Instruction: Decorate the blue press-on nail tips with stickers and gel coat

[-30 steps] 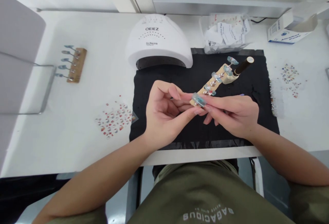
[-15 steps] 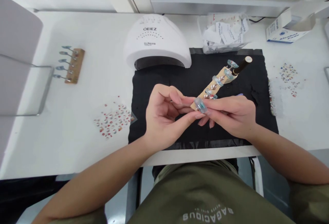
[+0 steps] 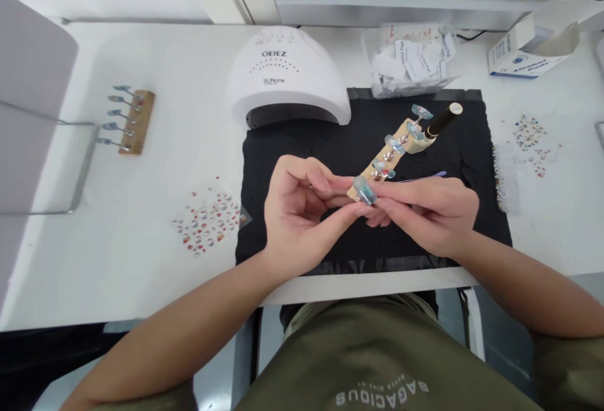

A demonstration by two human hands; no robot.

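My left hand (image 3: 299,216) is closed, its thumb and fingertips at the near end of a pale wooden nail stand (image 3: 367,175). On that end sits a shiny blue-grey press-on nail (image 3: 365,191). From the other side, my right hand (image 3: 431,213) pinches at the nail's right edge with thumb and forefinger. Its other fingers curl below. Several similar decorated nails stand on metal posts along the stand, which slants up and away to the right. A bottle with a black cap (image 3: 444,119) stands by the far end. A thin purple-tipped tool (image 3: 438,174) lies partly hidden behind my right hand.
Beneath is a black mat (image 3: 292,146). A white nail lamp (image 3: 290,77) stands behind it, beside a bag of alcohol pads (image 3: 415,61) and an open box (image 3: 528,52). Leftward are another nail stand (image 3: 138,123) and scattered gems (image 3: 207,222). More gems (image 3: 531,137) lie right.
The stand and its nails have shifted slightly left. The nail at the near end has turned a little. My right hand has moved slightly right and down, showing more of the purple-tipped tool.
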